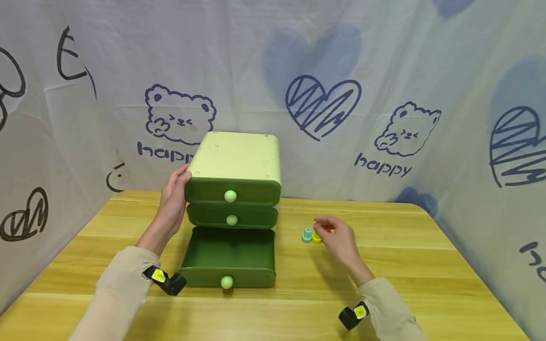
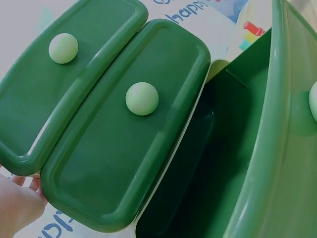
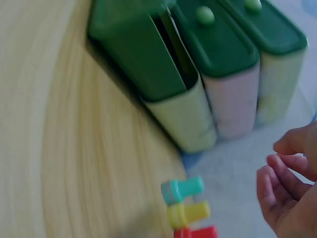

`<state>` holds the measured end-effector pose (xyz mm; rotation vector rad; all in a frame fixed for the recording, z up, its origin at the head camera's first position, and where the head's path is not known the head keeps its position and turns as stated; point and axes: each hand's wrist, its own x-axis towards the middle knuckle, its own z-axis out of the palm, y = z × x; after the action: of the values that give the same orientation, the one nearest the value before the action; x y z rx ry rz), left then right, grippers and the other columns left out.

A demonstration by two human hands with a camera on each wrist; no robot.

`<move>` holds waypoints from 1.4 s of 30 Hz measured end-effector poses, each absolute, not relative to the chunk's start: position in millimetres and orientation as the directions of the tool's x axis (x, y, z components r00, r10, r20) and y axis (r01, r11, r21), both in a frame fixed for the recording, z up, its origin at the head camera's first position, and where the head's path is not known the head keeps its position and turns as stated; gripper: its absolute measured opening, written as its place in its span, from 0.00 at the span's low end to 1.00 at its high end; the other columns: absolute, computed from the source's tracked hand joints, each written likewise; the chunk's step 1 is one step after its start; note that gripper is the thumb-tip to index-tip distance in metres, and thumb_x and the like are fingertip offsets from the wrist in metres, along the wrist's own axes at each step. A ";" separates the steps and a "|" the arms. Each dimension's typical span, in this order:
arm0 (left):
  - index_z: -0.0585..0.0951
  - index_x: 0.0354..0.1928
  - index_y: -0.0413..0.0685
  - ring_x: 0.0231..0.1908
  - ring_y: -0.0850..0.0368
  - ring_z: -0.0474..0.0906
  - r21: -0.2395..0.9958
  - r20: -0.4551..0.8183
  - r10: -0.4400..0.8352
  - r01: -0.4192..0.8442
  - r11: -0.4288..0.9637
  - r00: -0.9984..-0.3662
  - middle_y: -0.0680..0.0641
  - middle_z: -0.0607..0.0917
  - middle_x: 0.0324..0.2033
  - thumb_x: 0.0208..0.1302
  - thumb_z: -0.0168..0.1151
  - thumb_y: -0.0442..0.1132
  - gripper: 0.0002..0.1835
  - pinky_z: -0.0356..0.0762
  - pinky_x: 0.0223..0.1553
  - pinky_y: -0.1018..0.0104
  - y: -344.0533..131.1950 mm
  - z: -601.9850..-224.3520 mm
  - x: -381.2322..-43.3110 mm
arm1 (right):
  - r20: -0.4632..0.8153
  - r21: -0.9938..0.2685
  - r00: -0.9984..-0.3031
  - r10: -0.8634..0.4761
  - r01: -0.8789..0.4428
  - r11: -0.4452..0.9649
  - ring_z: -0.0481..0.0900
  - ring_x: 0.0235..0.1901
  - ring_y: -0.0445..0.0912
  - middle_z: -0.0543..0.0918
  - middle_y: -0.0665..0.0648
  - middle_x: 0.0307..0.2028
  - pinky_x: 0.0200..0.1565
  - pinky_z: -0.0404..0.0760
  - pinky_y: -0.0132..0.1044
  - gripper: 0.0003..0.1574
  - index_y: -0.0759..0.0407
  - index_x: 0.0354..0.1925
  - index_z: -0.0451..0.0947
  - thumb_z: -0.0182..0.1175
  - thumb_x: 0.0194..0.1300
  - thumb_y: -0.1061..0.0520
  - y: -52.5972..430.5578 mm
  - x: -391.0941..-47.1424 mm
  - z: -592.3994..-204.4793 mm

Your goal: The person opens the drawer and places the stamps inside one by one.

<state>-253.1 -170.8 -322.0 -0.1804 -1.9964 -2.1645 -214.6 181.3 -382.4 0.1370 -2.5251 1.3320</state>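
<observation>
A small cabinet (image 1: 236, 156) with a pale green body and three dark green drawers stands left of centre. Its bottom drawer (image 1: 251, 278) is pulled out; the inside is bare where it shows. My left hand (image 1: 170, 201) rests against the cabinet's left side near the top drawer (image 1: 209, 191), fingers fairly straight. To the cabinet's right, my right hand (image 1: 339, 239) hovers over small peg-shaped plastic pieces: turquoise (image 3: 182, 189), yellow (image 3: 188, 213) and red (image 3: 195, 232). In the right wrist view its fingers are loosely bent, with nothing between them, apart from the pieces.
The cabinet and pieces stand on a wood-grain table (image 1: 396, 265). A white cloth (image 1: 239, 61) printed with hearts and bears hangs behind and on both sides. The middle drawer (image 1: 256, 216) is pushed in. Each drawer front carries a round pale green knob (image 2: 142, 98).
</observation>
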 end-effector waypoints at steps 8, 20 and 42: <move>0.50 0.75 0.42 0.69 0.48 0.53 0.974 0.206 -0.061 0.211 -0.078 -0.977 0.42 0.52 0.73 0.76 0.41 0.47 0.32 0.53 0.69 0.59 -170.2 -322.6 -253.0 | 0.210 -0.840 -0.967 0.143 -0.103 0.533 0.78 0.48 0.56 0.83 0.65 0.45 0.51 0.76 0.48 0.15 0.69 0.49 0.80 0.61 0.64 0.63 211.1 -240.4 -399.3; 0.50 0.75 0.42 0.69 0.49 0.53 0.972 0.218 -0.052 0.222 -0.084 -0.975 0.43 0.52 0.73 0.76 0.40 0.47 0.32 0.53 0.69 0.59 -169.2 -323.3 -254.6 | -0.023 -0.885 -0.990 0.143 0.086 0.458 0.76 0.50 0.60 0.79 0.70 0.50 0.51 0.77 0.48 0.23 0.74 0.53 0.75 0.63 0.60 0.67 226.9 -256.5 -423.0; 0.51 0.75 0.41 0.69 0.50 0.53 0.972 0.213 -0.060 0.217 -0.084 -0.975 0.43 0.52 0.73 0.76 0.39 0.47 0.31 0.54 0.68 0.61 -170.4 -322.4 -252.3 | -0.080 -0.900 -0.984 0.161 0.140 0.412 0.79 0.45 0.54 0.82 0.67 0.46 0.45 0.81 0.40 0.19 0.71 0.50 0.79 0.64 0.59 0.71 229.7 -259.6 -435.4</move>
<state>-252.3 -170.4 -322.4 -0.1743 -1.9873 -2.1770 -259.6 229.7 -435.4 -0.2800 -2.6237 1.6695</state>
